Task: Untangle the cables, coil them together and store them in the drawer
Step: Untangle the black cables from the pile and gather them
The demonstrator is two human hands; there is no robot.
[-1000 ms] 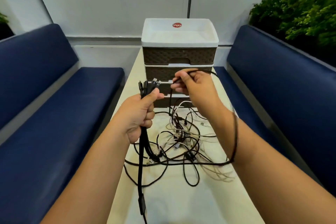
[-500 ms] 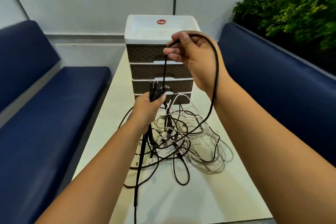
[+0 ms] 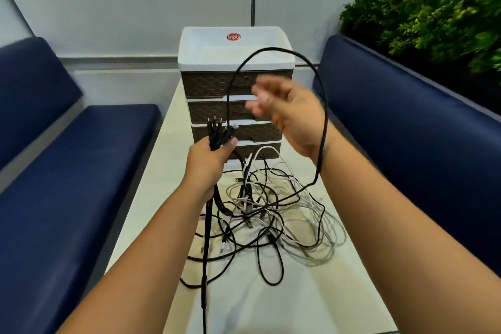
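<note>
My left hand point(image 3: 210, 160) grips a bundle of black cable ends point(image 3: 217, 131), plugs pointing up, in front of the drawer unit point(image 3: 235, 89). A tangle of black and white cables point(image 3: 271, 214) lies on the white table point(image 3: 244, 304) below. One black cable point(image 3: 273, 49) arcs in a tall loop from the bundle over my right hand point(image 3: 290, 114) and down past its wrist to the tangle. My right hand is blurred, with fingers spread and nothing held. The unit has a white top and several brown woven drawers, all pushed in.
Blue cushioned benches point(image 3: 62, 171) point(image 3: 406, 127) flank the narrow table on both sides. Green plants point(image 3: 433, 13) stand behind the right bench. The drawer unit fills the table's far end against the wall.
My right hand let go of the black cable it was pinching and dropped lower; the loop now stands free above it. My left hand stays on the bundle.
</note>
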